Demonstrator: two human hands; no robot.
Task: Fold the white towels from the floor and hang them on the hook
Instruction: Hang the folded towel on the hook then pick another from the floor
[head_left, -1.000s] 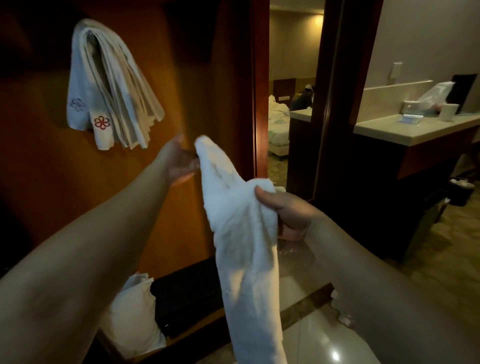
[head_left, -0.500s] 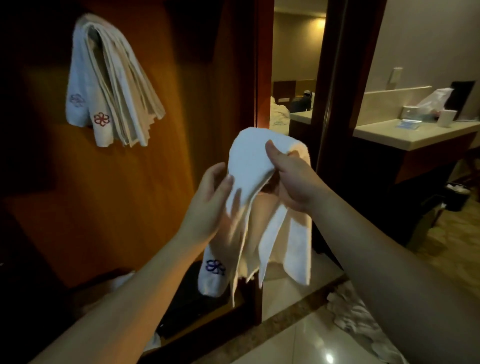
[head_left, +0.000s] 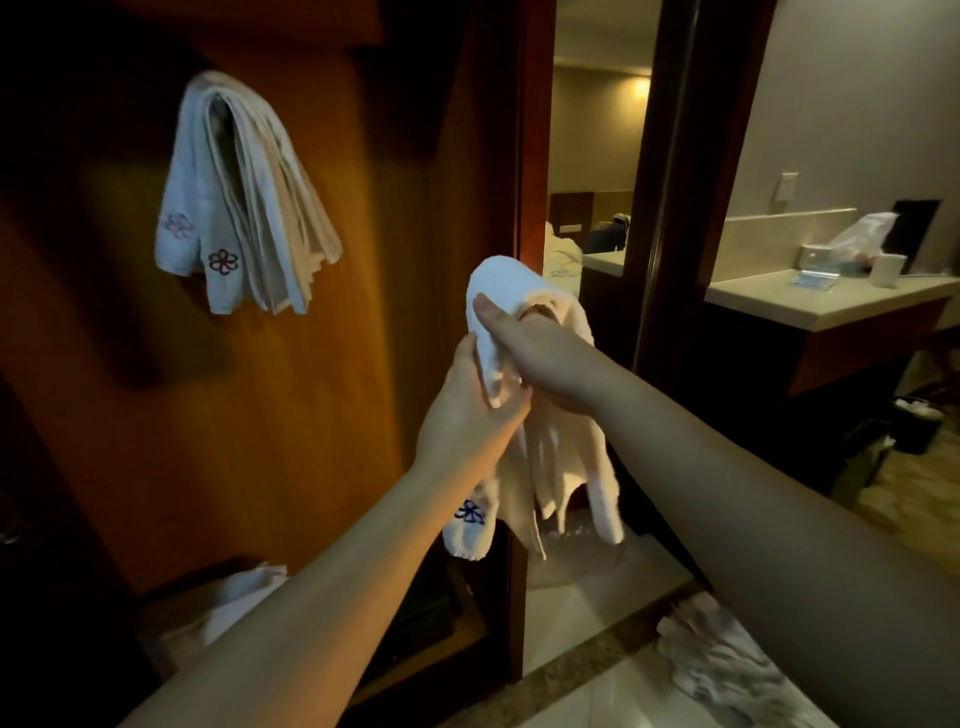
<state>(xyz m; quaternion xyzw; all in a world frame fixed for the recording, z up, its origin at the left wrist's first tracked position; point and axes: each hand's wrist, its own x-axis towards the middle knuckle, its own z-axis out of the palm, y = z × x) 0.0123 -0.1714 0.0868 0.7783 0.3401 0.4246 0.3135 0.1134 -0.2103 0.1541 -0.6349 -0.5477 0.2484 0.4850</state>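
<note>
2 hands round 1 folded white towel

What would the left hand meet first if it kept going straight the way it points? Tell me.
The left hand points up and forward into the held towel; beyond that, probably the wooden door edge, though depth is unclear.

bare wood panel between hands and hung towels – open, door frame close right
</note>
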